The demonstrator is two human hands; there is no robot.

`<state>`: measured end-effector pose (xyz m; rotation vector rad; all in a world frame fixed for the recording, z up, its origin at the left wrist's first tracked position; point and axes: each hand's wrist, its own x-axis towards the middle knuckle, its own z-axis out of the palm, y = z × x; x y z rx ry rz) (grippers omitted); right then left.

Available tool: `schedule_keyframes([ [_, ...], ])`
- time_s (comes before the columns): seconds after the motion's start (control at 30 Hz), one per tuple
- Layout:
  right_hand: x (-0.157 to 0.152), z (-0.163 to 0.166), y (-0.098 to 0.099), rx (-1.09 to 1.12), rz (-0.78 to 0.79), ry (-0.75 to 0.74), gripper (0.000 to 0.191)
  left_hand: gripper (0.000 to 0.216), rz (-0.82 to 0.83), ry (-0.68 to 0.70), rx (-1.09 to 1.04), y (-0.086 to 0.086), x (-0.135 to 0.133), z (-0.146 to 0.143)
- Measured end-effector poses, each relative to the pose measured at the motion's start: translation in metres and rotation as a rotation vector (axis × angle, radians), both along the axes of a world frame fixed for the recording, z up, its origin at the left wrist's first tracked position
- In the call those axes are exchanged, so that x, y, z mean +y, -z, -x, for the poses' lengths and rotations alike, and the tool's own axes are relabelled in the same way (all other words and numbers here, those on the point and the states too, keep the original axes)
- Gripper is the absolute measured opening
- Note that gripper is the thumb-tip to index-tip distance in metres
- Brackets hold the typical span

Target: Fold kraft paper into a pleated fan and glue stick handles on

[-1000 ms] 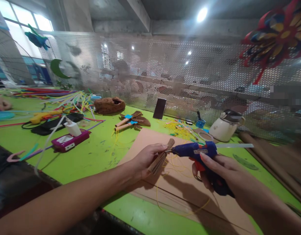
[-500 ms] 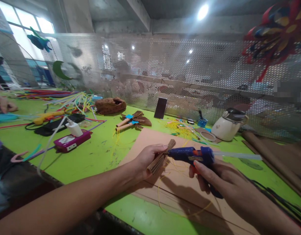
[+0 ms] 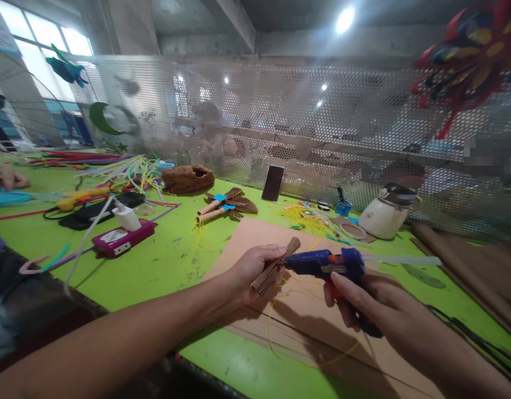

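Note:
Pinched in my left hand (image 3: 249,274) is a bundle of folded brown paper (image 3: 267,281), pleated and tilted up to the right. My right hand (image 3: 363,299) is wrapped round a blue glue gun (image 3: 328,262), fingers at its orange trigger. The gun's nozzle meets the folded paper beside my left fingertips; whether it touches is hard to see. A clear glue stick (image 3: 404,259) juts from the gun's back. Below both hands lie brown cardboard sheets (image 3: 238,244) and a loop of thin yellow string (image 3: 272,338).
Behind are two brown paper fans with blue pieces (image 3: 226,206), a phone (image 3: 273,183), yellow shreds (image 3: 307,219) and a cream kettle (image 3: 386,213). On the left are a purple power strip (image 3: 124,238), pipe cleaners (image 3: 126,169) and another person's hand (image 3: 8,176).
The folded paper and the gun's nozzle have shifted very slightly, and the right fingers have moved a little on the trigger. Everything else looks the same.

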<state>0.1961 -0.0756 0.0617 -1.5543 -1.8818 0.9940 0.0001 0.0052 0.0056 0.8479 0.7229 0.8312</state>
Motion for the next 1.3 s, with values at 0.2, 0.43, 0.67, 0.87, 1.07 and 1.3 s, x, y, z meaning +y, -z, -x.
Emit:
schedule_keyframes([
  [0.2,0.004,-0.004,0.0,0.026,-0.001,0.018,0.048,0.016,0.005,0.014,0.013,0.0,0.0,0.0],
  [0.43,0.001,-0.003,0.001,0.046,-0.004,0.028,0.047,0.019,0.012,0.016,-0.005,0.001,0.0,0.0],
  [0.67,0.0,0.0,0.001,0.063,0.026,-0.015,0.049,0.026,-0.049,0.039,0.009,0.005,0.003,0.001],
  [0.87,0.003,-0.006,-0.002,0.07,0.014,0.028,0.048,0.017,0.01,0.028,0.007,0.0,0.0,0.0],
  [1.07,0.001,-0.004,-0.003,0.074,0.021,0.028,0.047,0.014,0.001,-0.002,0.012,-0.006,-0.003,-0.001],
  [1.3,0.003,-0.006,-0.002,0.112,0.01,0.036,0.047,0.017,0.011,0.017,0.031,-0.001,0.0,0.0],
])
